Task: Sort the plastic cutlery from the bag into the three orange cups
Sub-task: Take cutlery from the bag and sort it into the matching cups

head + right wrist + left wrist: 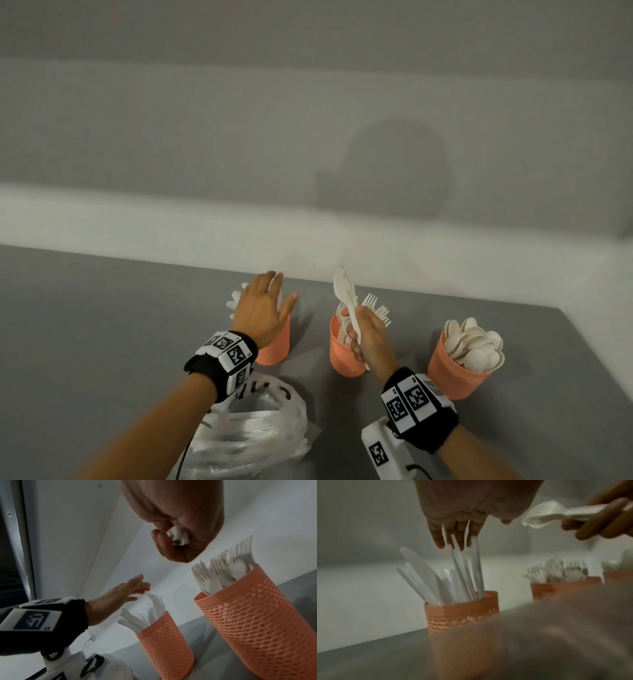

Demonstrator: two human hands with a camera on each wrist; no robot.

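Two hands: right hand (368, 337) clasps a bundle of forks (346, 294) above the fork cup (344, 356); left hand (262, 310), fingers spread, over the knife cup (274, 349) left of it. Bag (253, 435) nearer. Advice: lower handles first, then release.

A gray table (102, 342) is seen below; a white wall (308, 102) is set right behind it. A dark shadow (387, 168) is cast on the wall.
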